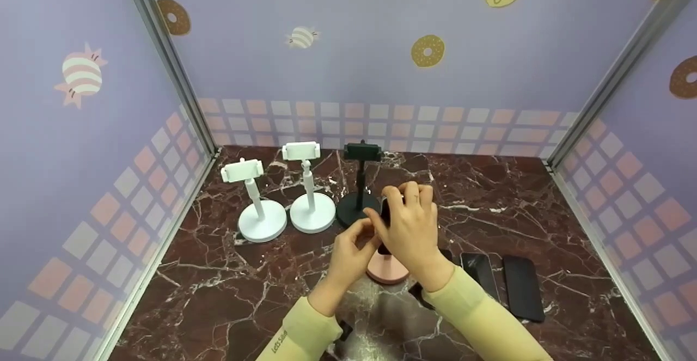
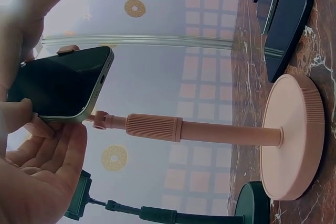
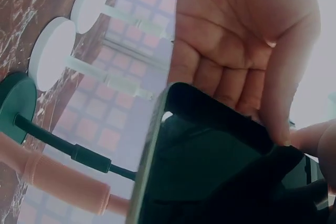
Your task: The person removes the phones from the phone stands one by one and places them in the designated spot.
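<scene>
A dark-screened smartphone [image 2: 68,82] lies sideways at the head of a pink phone stand [image 2: 226,134], whose round base rests on the marble-look table. My left hand [image 1: 348,257] pinches the phone's edge, its thumb on the near side and its fingers behind. From above, my right hand [image 1: 411,230] grips the phone around the other side. A small pink clamp piece [image 2: 68,49] shows at the phone's upper edge in the left wrist view. The hands hide most of the holder, so how far the phone sits in it cannot be seen.
Behind and to the left stand a black phone stand [image 1: 360,187] and two white phone stands [image 1: 312,213], [image 1: 262,222]. More dark phones [image 1: 524,289] lie at the right, partly under my right forearm. A small black object [image 1: 344,330] sits by my left sleeve. Patterned walls enclose the table.
</scene>
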{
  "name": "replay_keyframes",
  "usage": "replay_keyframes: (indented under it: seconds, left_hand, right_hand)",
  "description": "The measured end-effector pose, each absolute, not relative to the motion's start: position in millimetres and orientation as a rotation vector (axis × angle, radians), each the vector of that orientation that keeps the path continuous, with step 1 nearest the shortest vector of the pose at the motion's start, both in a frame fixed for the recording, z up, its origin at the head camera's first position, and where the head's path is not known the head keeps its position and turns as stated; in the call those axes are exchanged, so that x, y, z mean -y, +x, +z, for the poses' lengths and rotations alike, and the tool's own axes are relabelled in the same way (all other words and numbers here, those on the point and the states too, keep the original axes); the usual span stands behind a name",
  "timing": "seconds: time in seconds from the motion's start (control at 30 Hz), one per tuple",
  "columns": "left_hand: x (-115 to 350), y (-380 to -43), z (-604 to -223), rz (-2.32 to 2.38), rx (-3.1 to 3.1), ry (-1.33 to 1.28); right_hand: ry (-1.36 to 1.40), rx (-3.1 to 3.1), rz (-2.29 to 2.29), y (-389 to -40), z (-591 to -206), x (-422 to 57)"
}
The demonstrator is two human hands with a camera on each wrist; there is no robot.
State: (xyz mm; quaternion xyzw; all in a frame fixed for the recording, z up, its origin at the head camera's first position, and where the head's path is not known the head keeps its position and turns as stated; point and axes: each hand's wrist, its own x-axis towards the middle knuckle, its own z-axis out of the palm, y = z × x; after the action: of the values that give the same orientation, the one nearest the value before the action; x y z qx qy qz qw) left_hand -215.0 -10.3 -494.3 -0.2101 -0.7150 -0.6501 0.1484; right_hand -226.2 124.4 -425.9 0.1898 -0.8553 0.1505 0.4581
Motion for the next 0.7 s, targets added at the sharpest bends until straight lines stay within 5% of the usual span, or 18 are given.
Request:
replay_keyframes:
  seconds: [0.7]
  left_hand:
    - [10.7, -217.8, -495.4, -1.669, 2.071, -0.629]
  right_hand:
    - [0.393, 2.121, 0.291, -229.3, -426.8, -117.0]
